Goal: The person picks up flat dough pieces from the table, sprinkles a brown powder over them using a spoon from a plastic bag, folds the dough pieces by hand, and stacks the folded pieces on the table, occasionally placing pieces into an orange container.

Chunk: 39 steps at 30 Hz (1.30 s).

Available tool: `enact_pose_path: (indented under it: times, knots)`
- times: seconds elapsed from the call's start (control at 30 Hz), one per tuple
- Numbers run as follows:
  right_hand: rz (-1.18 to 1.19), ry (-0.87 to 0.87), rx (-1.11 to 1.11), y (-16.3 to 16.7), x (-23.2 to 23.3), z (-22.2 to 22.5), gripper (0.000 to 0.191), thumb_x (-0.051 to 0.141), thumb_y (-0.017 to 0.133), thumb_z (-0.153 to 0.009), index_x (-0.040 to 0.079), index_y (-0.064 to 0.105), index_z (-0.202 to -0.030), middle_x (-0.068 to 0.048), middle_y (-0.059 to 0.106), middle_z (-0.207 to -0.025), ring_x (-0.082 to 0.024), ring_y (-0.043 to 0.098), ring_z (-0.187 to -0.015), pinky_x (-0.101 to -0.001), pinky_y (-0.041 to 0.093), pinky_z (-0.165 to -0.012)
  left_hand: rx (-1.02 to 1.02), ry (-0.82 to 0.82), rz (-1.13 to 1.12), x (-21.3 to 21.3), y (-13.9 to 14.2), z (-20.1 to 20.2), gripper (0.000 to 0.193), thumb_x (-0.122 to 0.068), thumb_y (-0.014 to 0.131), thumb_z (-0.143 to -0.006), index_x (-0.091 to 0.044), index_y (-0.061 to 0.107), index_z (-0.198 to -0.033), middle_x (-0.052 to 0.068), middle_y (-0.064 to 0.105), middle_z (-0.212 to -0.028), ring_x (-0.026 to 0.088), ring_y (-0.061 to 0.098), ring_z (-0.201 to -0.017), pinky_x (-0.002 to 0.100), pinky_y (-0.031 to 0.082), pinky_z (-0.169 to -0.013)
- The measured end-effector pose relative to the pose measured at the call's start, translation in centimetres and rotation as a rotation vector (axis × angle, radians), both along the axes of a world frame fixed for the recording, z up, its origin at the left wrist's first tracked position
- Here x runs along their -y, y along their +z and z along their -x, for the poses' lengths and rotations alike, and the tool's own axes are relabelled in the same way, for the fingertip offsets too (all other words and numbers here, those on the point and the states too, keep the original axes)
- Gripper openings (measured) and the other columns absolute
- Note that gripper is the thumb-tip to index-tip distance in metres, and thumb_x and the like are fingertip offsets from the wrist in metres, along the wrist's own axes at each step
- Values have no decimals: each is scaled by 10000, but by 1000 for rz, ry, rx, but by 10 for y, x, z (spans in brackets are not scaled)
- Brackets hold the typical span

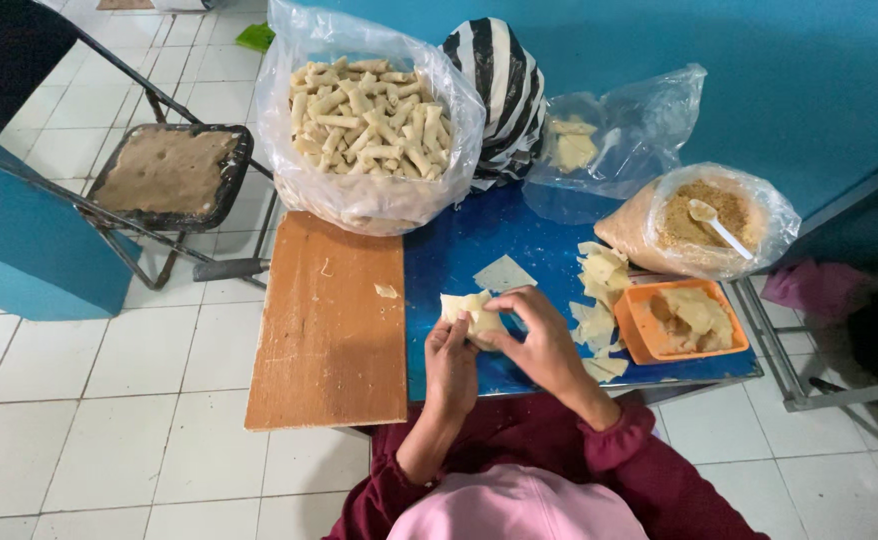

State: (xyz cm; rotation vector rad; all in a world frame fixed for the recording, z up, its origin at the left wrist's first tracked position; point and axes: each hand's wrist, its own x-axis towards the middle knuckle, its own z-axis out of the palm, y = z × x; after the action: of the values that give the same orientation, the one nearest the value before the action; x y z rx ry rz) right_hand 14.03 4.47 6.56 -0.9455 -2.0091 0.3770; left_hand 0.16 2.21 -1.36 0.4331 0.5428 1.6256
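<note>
My left hand [451, 362] and my right hand [541, 340] both grip one pale dough wrapper [471, 312] over the blue table [459, 255], folding it between the fingers. A single flat wrapper [504, 273] lies just beyond my hands. Loose wrappers [597, 300] are stacked to the right of my right hand. Beside them an orange tray [641, 340] holds more pale pieces. Further back, a bag of brown crumbly filling [694, 235] has a white spoon [719, 226] in it.
A large clear bag of rolled pastries [367, 120] sits at the back, on the far end of a wooden board [331, 320]. A striped bag [504, 85] and a clear bag [609, 135] stand against the blue wall. A folding chair with a worn seat [164, 170] is at left.
</note>
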Motion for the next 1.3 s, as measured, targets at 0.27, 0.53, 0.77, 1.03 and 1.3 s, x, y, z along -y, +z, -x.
enact_pose_path:
  times: [0.27, 0.53, 0.77, 1.03, 1.3]
  knots:
    - [313, -158, -81, -33, -5, 6, 181, 165, 729, -956, 28, 700, -1070, -89, 712, -921, -209, 674, -799, -327, 508, -660, -73, -5, 46, 3, 5, 1, 321, -206, 526, -1062, 36, 642, -1238, 107, 728, -1143, 175, 691, -1003, 340, 545, -905]
    - [414, -253, -315, -17, -67, -27, 169, 161, 695, -1036, 4, 710, -1097, -110, 725, -894, -133, 656, -748, -313, 508, -685, -74, 42, 46, 5, -1, 6, 319, -205, 531, -1080, 58, 653, -1214, 128, 729, -1109, 197, 692, -988, 364, 555, -919]
    - [-121, -173, 264, -21, -50, -8, 161, 66, 659, -930, 37, 738, -1068, -130, 715, -1056, -323, 677, -989, -398, 556, -834, -48, 72, 39, 6, -3, 8, 274, -175, 550, -1058, 42, 655, -1189, 128, 732, -1115, 199, 698, -998, 372, 561, -930]
    - [-144, -67, 380, -34, -34, -16, 333, 19, 633, -900, 58, 716, -1220, -130, 675, -1139, -313, 647, -1045, -381, 552, -866, -27, 96, 15, 7, -5, 7, 265, -179, 552, -1071, 35, 658, -1185, 123, 724, -1121, 190, 688, -998, 359, 556, -918]
    - [-40, 2, 221, -21, -33, -21, 301, 42, 660, -919, 106, 736, -1203, -114, 698, -1200, -312, 651, -1084, -398, 545, -899, -37, 68, 12, 11, 5, 9, 345, -219, 503, -1082, 51, 620, -1260, 139, 701, -1207, 201, 679, -1090, 364, 530, -978]
